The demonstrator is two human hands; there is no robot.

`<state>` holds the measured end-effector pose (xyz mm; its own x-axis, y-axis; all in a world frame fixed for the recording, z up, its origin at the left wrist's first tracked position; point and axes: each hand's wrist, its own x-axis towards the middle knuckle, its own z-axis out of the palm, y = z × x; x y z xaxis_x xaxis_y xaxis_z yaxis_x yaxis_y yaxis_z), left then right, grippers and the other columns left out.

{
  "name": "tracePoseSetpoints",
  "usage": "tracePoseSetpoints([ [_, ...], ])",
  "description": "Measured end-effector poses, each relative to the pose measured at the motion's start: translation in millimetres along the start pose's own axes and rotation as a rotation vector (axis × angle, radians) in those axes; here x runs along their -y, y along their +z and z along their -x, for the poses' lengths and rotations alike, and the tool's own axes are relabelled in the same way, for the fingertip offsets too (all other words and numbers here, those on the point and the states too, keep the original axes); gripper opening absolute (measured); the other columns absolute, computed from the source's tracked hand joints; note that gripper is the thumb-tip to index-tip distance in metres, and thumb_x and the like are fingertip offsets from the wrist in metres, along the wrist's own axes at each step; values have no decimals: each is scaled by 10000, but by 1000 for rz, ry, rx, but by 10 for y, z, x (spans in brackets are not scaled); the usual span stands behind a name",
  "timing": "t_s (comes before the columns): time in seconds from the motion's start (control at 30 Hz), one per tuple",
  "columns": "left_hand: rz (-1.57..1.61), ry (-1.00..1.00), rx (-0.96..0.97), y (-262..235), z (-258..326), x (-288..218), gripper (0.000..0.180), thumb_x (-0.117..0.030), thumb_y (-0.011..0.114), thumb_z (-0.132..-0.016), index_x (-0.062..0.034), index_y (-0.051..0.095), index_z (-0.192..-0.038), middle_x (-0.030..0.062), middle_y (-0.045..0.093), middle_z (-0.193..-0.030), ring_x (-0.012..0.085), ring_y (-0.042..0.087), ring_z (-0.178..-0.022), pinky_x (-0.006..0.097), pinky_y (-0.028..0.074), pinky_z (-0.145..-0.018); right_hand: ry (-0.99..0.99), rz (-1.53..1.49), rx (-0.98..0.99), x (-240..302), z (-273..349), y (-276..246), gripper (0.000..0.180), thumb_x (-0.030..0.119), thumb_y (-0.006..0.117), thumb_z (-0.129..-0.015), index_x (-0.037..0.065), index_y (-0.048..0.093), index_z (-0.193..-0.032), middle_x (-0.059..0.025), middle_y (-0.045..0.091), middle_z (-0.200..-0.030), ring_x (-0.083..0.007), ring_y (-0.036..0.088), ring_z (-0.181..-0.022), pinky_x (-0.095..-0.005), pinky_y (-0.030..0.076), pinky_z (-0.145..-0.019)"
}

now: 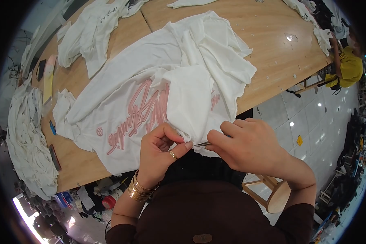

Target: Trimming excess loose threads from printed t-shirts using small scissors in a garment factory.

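Observation:
A white T-shirt [158, 81] with pink script print lies crumpled on the wooden table [268, 44], its hem hanging over the near edge. My left hand [160, 148], with a gold ring and several gold bangles on the wrist, pinches the hem of the shirt between thumb and fingers. My right hand [248, 144] grips a small metal tool, thin like tweezers or snips [202, 143], whose tip points at the pinched fabric beside my left thumb.
More white garments lie at the table's far left [89, 32], far right [313, 24] and in a pile at the left [26, 134]. A wooden stool [272, 195] stands by my right side. A person in yellow [349, 69] sits at the far right.

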<state>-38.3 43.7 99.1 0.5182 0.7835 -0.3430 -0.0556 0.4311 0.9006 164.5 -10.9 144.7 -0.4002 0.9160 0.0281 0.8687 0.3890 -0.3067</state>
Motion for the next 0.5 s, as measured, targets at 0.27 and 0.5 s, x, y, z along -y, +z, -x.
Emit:
tracePoseSetpoints([
  [0.27,133,-9,-16,-4,-21,-15,205,95,640,-738,-34,487,-781,25,558,-787,84,558,-719,229,464,-688,123,-90,-89,69,54,192,183,271,588,-831,114,498,-799,-31,449,-634,-190,502,-486,-299,413,-450],
  [0.5,250,-88,-19,35,-34,-29,209,89,629,-738,-51,475,-762,12,539,-771,87,550,-724,234,463,-702,-6,169,-221,24,69,181,137,197,600,-704,144,496,-775,13,400,-643,-113,434,-532,-233,331,-455],
])
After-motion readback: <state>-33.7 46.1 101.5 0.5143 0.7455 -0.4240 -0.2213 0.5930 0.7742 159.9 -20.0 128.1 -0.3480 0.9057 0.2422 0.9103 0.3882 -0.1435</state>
